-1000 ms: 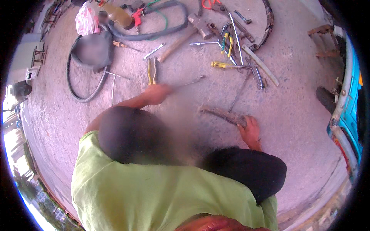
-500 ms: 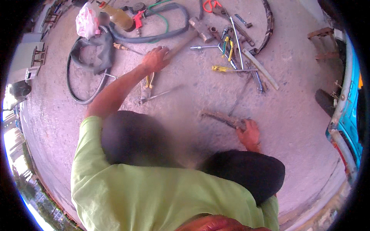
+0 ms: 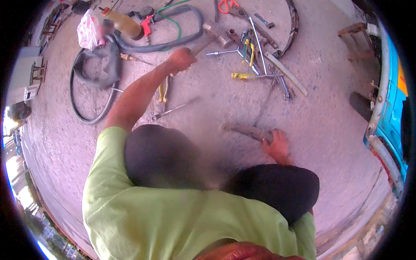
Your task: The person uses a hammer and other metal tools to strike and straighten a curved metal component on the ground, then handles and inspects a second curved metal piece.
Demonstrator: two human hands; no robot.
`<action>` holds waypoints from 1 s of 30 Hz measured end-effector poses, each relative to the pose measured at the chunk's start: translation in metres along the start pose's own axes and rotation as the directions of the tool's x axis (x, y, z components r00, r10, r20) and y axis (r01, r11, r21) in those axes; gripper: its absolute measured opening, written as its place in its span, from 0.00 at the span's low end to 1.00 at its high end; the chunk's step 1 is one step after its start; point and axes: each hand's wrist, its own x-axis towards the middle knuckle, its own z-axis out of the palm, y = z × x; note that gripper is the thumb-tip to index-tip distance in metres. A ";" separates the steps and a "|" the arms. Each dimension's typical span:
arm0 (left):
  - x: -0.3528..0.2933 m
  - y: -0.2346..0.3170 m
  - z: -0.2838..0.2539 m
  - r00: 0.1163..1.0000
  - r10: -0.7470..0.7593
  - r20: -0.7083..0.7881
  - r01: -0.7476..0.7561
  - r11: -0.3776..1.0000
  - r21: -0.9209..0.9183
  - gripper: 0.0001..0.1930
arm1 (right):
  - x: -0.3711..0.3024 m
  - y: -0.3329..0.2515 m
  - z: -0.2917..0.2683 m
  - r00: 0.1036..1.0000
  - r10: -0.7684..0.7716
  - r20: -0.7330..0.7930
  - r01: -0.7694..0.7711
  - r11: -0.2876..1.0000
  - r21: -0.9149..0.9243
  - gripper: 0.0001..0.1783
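Observation:
My left hand (image 3: 183, 60) is closed round the wooden handle of a hammer (image 3: 203, 44), whose heavy head points away from me. Near my right knee, my right hand (image 3: 277, 146) grips the right end of a rusty brown bar-like piece (image 3: 247, 131) lying low on the concrete; its exact kind is unclear. Just below my left wrist lie yellow-handled pliers (image 3: 163, 92). A thin metal tool (image 3: 175, 108) rests closer to my left knee. Beyond the hammer's right side are more yellow-and-green-handled pliers (image 3: 248, 52) and a yellow-handled screwdriver (image 3: 243, 76).
An inner tube (image 3: 96, 69), a white-pink plastic bag (image 3: 88, 32), a yellowish bottle (image 3: 123, 24) and a red air gun (image 3: 146, 27) lie at the far left. Red-handled scissors (image 3: 229, 6) and a curved tyre strip (image 3: 292, 30) are far off. A blue vehicle (image 3: 392, 108) stands at right.
My left hand has closed more firmly round the hammer handle, its fingers now curled in. My right hand stays at the rusty piece, slightly shifted. The whole view has moved a little.

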 end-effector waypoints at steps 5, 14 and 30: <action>-0.063 -0.061 0.019 0.994 0.111 -0.010 -0.111 0.992 0.056 0.18 | 0.008 -0.003 0.000 0.998 0.043 0.036 -0.042 0.999 -0.027 0.28; -0.161 -0.087 0.076 0.992 0.128 0.010 -0.128 0.980 0.150 0.19 | -0.001 -0.001 0.000 0.999 0.026 0.031 -0.028 0.998 0.057 0.26; -0.163 -0.080 0.098 0.928 0.370 0.037 -0.368 0.899 0.239 0.18 | 0.026 -0.013 -0.019 0.987 -0.138 -0.083 0.154 0.961 0.229 0.24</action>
